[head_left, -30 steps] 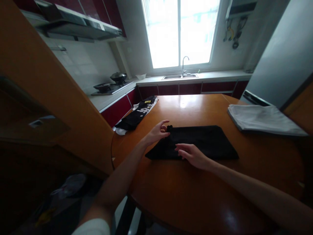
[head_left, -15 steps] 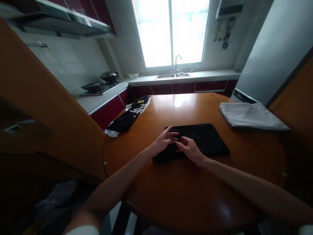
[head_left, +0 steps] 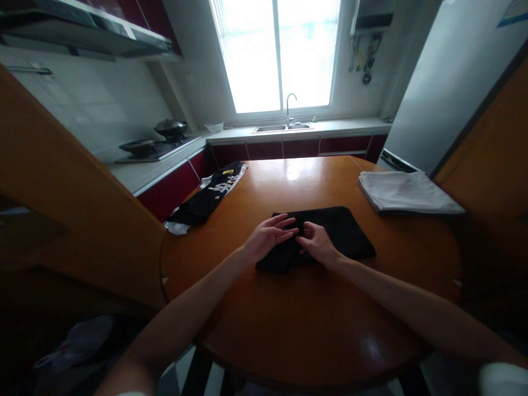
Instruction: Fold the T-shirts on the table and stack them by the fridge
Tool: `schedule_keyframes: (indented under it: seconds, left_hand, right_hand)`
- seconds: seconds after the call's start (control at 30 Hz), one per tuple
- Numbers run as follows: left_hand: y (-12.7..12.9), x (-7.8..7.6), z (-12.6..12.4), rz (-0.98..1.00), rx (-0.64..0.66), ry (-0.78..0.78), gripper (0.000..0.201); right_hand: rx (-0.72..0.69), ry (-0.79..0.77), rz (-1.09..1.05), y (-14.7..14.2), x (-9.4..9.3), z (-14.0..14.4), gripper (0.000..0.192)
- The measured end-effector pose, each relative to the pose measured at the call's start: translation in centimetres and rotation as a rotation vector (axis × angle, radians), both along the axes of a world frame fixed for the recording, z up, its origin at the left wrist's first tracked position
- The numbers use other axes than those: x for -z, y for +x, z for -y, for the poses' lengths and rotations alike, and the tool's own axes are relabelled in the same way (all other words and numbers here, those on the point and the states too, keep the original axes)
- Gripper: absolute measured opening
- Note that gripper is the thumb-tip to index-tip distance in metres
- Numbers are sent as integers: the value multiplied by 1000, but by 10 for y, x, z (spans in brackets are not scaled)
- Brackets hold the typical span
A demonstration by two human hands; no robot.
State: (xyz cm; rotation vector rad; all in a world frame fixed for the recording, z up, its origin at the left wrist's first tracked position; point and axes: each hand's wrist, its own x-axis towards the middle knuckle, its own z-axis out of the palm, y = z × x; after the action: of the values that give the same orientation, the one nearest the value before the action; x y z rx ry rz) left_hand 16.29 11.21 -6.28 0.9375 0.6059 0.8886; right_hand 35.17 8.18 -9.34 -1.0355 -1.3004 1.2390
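A folded black garment [head_left: 344,234] lies flat on the wooden table, its left end partly covered by my hands. My left hand [head_left: 268,236] rests over that left part with its fingers stretched and apart, pointing right. Close beside it, my right hand [head_left: 317,243] is at the middle of the cloth. Its fingers are bent, and thumb and forefinger stand a little apart, with dark cloth showing between them. Neither hand shows a clear grip on the fabric; the exact contact of the fingertips is hard to make out against the black.
The round wooden table [head_left: 309,319] fills the middle. A black-and-white printed garment [head_left: 210,195] lies at its left edge, a stack of folded white cloth [head_left: 406,190] at its right. Beyond are a sink [head_left: 282,127], a stove with a pot [head_left: 170,129] and a fridge [head_left: 445,88].
My left fingers have spread and straightened, and the right thumb and forefinger have parted slightly. The whole scene has shifted left as my head turned; the black garment stays in place on the table.
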Motion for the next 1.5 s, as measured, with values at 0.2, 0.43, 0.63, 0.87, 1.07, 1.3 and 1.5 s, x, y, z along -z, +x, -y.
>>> schedule_keyframes:
  seconds: [0.2,0.43,0.63,0.87,1.07,1.3,1.5]
  left_hand:
    - [-2,8,-6,-216,-215,400,26]
    - [9,16,5,-602,-218,959,24]
    - [23,19,20,-727,-9,1188,36]
    - [26,25,23,-850,139,1274,50]
    - [28,27,25,-891,207,1353,56]
    - [30,28,26,-940,318,1369,57]
    - [30,28,26,-921,310,1375,59]
  right_hand:
    - [-25,-16,62,36,-21,-12,31]
    - [-42,-142,136,104,-34,-34,39]
    - [-41,-227,176,146,-31,-48,45]
    - [42,-287,268,169,-37,-53,51]
    - [109,-321,291,176,-32,-58,50]
    - [138,-300,319,174,-23,-63,44]
    - [155,-292,196,178,-26,-64,43]
